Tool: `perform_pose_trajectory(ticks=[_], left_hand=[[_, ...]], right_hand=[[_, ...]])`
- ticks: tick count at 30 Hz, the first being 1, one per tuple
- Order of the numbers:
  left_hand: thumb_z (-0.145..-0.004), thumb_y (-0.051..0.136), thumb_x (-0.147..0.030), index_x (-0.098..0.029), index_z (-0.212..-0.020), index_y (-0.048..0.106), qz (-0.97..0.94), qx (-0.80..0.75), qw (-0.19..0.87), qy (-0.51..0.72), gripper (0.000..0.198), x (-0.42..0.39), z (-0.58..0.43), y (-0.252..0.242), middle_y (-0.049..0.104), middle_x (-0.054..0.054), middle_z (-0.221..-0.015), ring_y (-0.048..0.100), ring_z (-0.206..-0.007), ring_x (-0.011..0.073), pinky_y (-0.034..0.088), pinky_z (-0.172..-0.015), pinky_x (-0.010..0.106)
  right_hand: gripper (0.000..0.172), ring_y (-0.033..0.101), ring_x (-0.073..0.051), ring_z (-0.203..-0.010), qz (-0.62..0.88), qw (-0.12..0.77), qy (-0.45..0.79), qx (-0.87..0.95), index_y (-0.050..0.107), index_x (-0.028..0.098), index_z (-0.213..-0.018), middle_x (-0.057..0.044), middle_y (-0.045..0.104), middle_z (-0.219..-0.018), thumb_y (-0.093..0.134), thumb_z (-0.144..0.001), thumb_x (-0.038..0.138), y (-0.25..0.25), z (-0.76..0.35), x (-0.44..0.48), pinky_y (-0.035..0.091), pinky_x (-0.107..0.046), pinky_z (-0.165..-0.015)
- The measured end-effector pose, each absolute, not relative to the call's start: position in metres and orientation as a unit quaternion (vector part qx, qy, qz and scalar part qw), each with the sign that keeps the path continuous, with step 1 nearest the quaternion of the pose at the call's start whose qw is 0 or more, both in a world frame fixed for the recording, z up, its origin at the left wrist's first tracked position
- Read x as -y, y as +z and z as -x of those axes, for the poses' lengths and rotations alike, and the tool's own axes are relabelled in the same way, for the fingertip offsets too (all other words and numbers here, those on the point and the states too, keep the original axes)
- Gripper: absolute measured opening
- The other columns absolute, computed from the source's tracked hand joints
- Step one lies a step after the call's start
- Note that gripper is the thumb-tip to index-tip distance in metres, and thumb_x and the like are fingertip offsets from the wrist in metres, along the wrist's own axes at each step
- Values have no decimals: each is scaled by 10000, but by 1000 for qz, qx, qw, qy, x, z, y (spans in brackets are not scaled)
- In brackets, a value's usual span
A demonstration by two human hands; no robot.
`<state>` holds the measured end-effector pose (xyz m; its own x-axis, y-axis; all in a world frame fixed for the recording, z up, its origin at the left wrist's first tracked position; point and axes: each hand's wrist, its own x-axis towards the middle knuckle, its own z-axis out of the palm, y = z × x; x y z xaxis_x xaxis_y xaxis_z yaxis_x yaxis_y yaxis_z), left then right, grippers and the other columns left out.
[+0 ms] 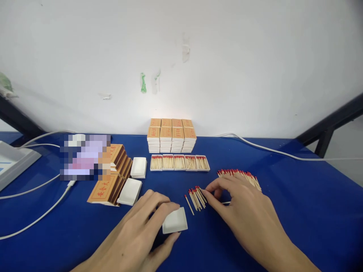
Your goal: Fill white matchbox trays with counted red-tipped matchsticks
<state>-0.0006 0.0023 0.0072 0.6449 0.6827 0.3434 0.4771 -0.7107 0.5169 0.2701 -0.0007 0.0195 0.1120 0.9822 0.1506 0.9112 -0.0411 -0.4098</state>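
My left hand [141, 226] grips an empty white matchbox tray [176, 221] between thumb and fingers, low over the blue table. To the right of that tray lies a small group of red-tipped matches [197, 198], one slightly apart on its left. My right hand [246, 206] is closed in a pinch at the group's right edge, thumb and forefinger touching the matches there. Behind that hand, and partly hidden by it, spreads a larger row of matches [255, 181]. A pale stick [226, 203] shows under the right hand.
Filled matchbox trays [179, 163] stand in a row before stacked matchboxes [171, 135] near the wall. At left are empty white trays [129, 191], flat orange matchbox sleeves [103, 190] and a blurred-out device [85, 156]. White cables [36, 223] cross the blue table [70, 234].
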Motion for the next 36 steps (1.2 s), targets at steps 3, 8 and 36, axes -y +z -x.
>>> perform_pose_trajectory(ticks=[3, 8, 36], left_hand=[[-1132, 607, -139, -269, -1379, 604, -888, -321, 192, 269, 279, -3, 0, 7, 672, 35, -1218, 714, -1074, 202, 615, -994, 328], [-1136, 628, -155, -276, -1410, 599, -884, -324, 202, 271, 301, -3, 2, 6, 666, 38, -1258, 711, -1114, 201, 598, -1027, 321], [-1124, 595, -116, -280, -1477, 550, -885, -328, 196, 267, 392, -1, 0, 5, 676, 54, -1257, 705, -1111, 242, 619, -1012, 381]], right_hand=[[248, 739, -233, -847, 708, 215, 121, 662, 802, 351, -802, 23, 787, -869, 732, -1001, 480, 26, -271, 0, 504, -355, -672], [74, 756, -251, -883, 713, 192, 130, 662, 827, 370, -922, 25, 814, -947, 795, -923, 437, 32, -295, -2, 516, -378, -705], [338, 723, -201, -751, 683, 203, 224, 665, 784, 317, -834, 18, 788, -834, 614, -1040, 525, 31, -281, 0, 518, -363, -665]])
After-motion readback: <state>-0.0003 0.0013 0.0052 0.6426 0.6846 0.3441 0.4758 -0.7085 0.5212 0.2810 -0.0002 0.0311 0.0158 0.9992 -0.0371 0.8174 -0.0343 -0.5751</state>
